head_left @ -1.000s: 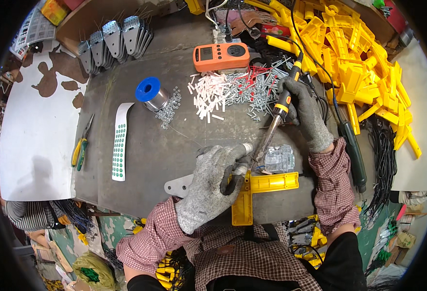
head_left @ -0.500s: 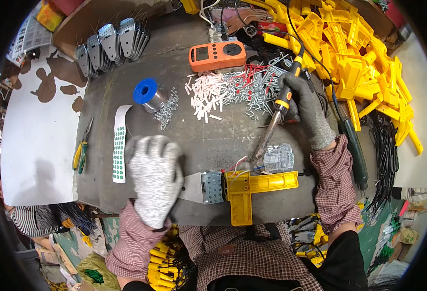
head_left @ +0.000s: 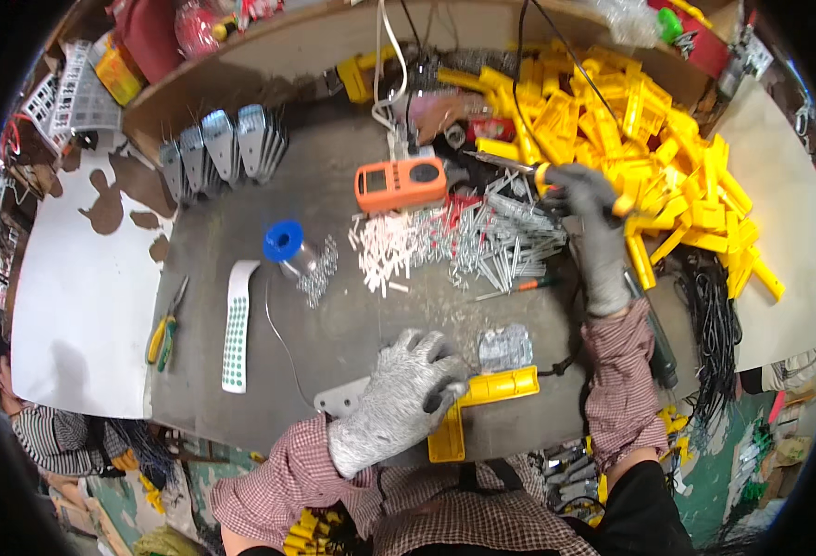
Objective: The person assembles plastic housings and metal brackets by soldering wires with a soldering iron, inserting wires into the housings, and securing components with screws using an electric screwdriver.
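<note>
My left hand (head_left: 403,398), in a grey knit glove, lies over the joint of a T-shaped yellow plastic housing (head_left: 499,385) and its perforated metal plate (head_left: 338,399). Its fingers are curled down onto the housing, and the wires there are hidden beneath it. My right hand (head_left: 586,199), also gloved, is closed around the handle of a soldering iron (head_left: 539,174). The iron is raised above the screws, its tip pointing left past the orange meter (head_left: 401,185). A small clear plastic piece (head_left: 505,348) lies just behind the housing.
A blue solder spool (head_left: 284,241) stands beside small nuts (head_left: 317,273). White sleeves (head_left: 385,250) and screws (head_left: 501,232) are heaped mid-table. Yellow housings (head_left: 649,139) pile up at back right, near black cables (head_left: 709,296). Pliers (head_left: 167,329) and a sticker strip (head_left: 237,329) lie left.
My left hand has moved right, from beside the metal plate onto the housing. My right hand has lifted the soldering iron away from the wires, turning its tip up and left. The view has shifted.
</note>
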Action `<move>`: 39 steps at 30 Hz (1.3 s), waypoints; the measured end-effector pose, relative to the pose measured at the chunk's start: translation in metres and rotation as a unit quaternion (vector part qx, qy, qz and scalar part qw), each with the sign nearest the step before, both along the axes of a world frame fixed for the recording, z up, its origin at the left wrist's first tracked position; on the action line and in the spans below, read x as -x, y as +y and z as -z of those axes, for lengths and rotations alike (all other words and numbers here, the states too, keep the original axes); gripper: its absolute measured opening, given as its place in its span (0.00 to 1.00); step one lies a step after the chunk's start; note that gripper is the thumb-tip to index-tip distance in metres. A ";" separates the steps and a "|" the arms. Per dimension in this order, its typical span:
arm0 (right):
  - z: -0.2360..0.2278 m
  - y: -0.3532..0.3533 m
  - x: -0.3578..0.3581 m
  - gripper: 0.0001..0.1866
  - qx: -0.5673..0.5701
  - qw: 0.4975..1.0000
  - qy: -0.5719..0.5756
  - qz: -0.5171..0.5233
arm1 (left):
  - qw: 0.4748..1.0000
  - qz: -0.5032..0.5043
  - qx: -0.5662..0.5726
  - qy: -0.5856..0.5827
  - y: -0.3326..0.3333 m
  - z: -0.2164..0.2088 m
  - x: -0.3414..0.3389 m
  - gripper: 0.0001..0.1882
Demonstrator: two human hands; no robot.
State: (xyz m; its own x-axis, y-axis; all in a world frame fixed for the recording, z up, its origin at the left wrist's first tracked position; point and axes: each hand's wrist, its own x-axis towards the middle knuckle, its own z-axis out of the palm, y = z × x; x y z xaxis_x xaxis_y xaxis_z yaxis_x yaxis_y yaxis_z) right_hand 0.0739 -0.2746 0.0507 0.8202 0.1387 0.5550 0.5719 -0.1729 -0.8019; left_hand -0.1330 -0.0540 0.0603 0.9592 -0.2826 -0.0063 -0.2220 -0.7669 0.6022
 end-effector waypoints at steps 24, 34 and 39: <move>-0.003 -0.011 0.105 0.18 0.399 0.891 -0.016 -0.219 | 0.970 0.041 0.229 0.069 -0.006 -0.006 -0.047 0.09; -0.019 -0.008 0.118 0.15 0.337 0.866 0.237 -0.284 | 0.981 -0.065 0.107 -0.146 -0.013 0.056 0.009 0.15; -0.006 -0.005 0.127 0.13 0.370 0.893 0.105 -0.235 | 0.977 -0.117 0.036 -0.174 -0.015 0.061 0.023 0.19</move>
